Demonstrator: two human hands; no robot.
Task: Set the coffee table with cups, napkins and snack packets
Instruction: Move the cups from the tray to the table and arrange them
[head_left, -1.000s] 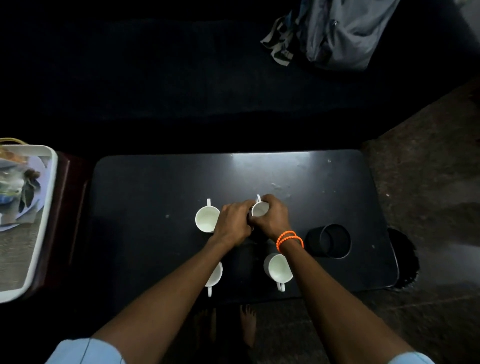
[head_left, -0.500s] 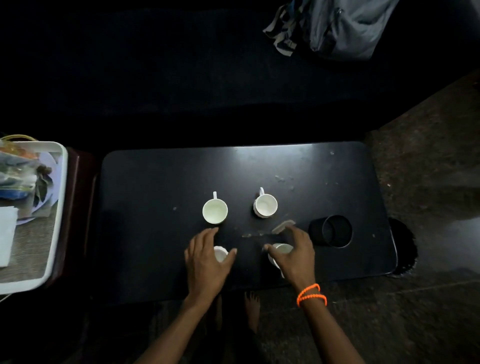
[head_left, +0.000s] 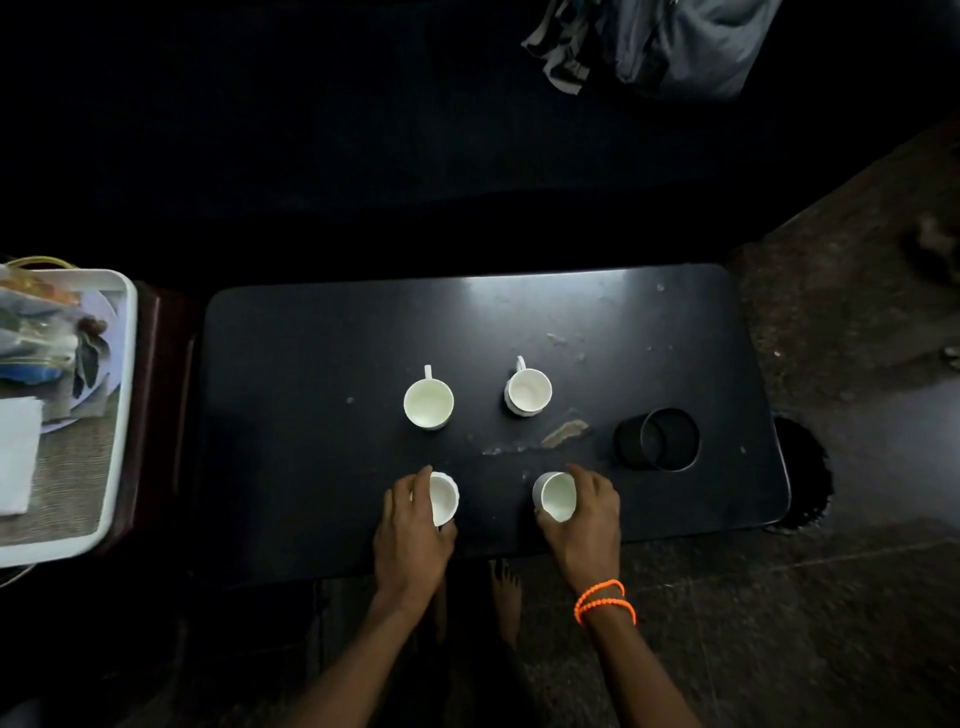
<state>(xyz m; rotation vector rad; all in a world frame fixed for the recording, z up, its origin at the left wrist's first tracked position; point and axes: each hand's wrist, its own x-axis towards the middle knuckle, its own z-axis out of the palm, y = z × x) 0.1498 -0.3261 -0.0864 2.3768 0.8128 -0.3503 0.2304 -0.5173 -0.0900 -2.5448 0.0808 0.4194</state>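
Several white cups stand on the black coffee table. The far left cup and far right cup stand free, handles pointing away from me. My left hand wraps the near left cup from its left side. My right hand, with orange bracelets at the wrist, wraps the near right cup from its right side. A white tray at the left holds a white napkin and snack packets.
A black round holder sits on the table to the right of the cups. A worn scuff marks the table between the cups. A dark sofa with a grey bag lies beyond the table. My bare feet show below the table's near edge.
Both hands left the far right cup, drew back toward me and closed around the two near cups. The camera view shifted slightly.
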